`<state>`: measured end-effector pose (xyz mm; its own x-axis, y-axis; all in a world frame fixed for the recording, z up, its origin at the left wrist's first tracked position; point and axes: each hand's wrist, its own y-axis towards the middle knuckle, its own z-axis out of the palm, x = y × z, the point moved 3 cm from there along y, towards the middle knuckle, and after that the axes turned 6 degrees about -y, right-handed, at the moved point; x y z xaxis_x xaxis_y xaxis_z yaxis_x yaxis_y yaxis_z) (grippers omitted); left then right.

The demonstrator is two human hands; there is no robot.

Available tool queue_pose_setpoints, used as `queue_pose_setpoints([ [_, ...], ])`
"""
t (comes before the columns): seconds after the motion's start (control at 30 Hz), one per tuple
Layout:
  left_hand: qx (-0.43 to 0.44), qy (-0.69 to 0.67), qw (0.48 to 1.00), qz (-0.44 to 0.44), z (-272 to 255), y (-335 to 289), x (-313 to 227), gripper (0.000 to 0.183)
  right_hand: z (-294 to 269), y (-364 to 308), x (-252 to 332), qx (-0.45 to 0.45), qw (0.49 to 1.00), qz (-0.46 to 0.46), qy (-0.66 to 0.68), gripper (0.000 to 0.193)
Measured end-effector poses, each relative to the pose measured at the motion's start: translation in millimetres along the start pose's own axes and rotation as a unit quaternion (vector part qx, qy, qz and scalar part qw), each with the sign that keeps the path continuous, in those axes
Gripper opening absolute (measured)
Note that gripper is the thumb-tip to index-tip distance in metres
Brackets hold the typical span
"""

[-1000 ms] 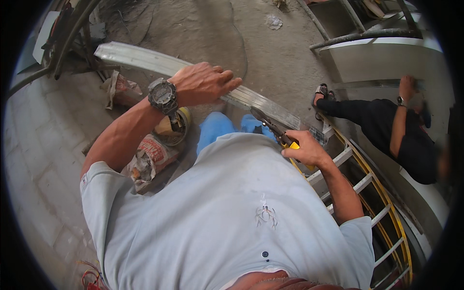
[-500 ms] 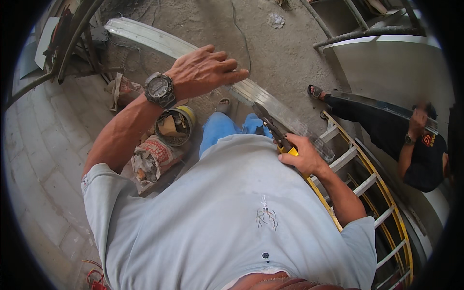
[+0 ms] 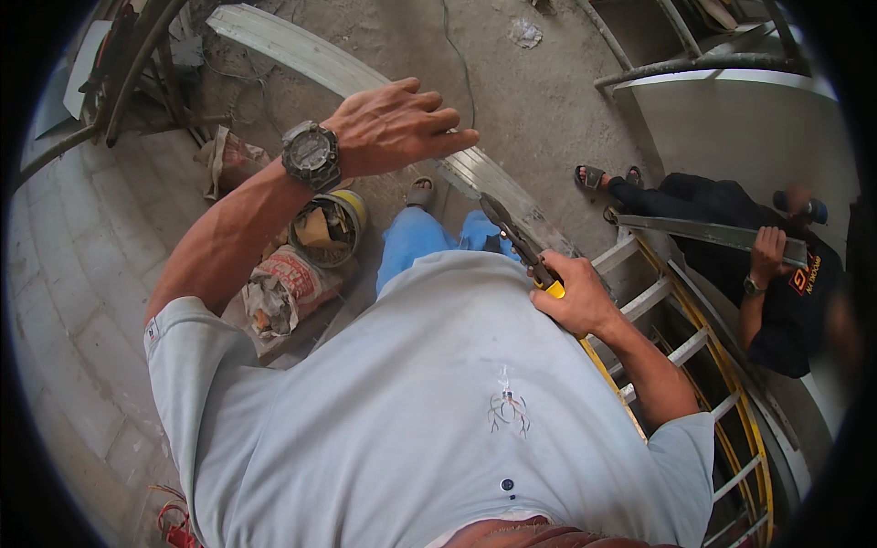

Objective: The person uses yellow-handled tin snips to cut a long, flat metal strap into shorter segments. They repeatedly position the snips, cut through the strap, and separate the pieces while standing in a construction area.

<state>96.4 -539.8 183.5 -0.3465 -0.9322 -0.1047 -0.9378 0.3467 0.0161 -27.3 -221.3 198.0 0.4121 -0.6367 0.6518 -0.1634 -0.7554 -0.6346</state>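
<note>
My left hand [image 3: 399, 128], with a digital watch on its wrist, is closed over a long pale metal profile [image 3: 301, 50]. Its fingertips are hidden from above. The profile runs from the upper left down under this hand. My right hand [image 3: 575, 294] grips the yellow handles of a pair of metal snips [image 3: 517, 245] in front of my belly. The snips' dark jaws point up and left, close to the profile's edge just beyond my left hand. Whether the jaws touch the metal I cannot tell.
A yellow ladder [image 3: 708, 338] lies at my right. Beyond it a co-worker in black holds a metal channel [image 3: 713, 231]. By my left leg are a bucket of scraps [image 3: 329, 228] and a torn sack [image 3: 288, 288]. A cable [image 3: 461, 64] crosses the dusty floor.
Both my hands have shifted slightly right, still in the same grips. The co-worker's channel has swung, its far end lower in view, and a second foot shows there.
</note>
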Motion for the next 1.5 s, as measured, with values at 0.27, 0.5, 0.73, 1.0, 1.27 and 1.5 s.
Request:
queue_pose_setpoints([
  [0.27,-0.008,-0.016,1.000,-0.002,9.5,-0.8,-6.1,0.047,1.4,-2.4,-1.4,-0.001,1.000,-0.007,-0.023,0.031],
  [0.5,-0.018,-0.017,1.000,-0.003,22.5,-2.5,-4.6,0.047,-3.1,-0.4,3.8,0.002,0.999,0.001,-0.046,0.032],
  [0.73,-0.061,0.007,0.998,0.027,31.5,-13.0,1.4,0.055,-21.8,6.7,14.0,0.013,0.997,-0.003,-0.082,0.033],
  [1.0,-0.032,0.042,0.998,-0.018,16.8,-10.0,8.8,0.048,-36.8,15.5,18.5,0.052,0.994,0.011,-0.091,0.047],
  [1.27,0.002,-0.017,0.999,-0.039,18.1,-4.6,8.7,0.036,-16.8,13.3,17.2,0.025,0.997,0.043,-0.062,0.053],
  [1.5,0.003,-0.037,0.998,-0.057,22.4,1.8,12.0,0.028,-10.8,23.8,-5.4,0.133,0.989,0.070,0.008,0.058],
])
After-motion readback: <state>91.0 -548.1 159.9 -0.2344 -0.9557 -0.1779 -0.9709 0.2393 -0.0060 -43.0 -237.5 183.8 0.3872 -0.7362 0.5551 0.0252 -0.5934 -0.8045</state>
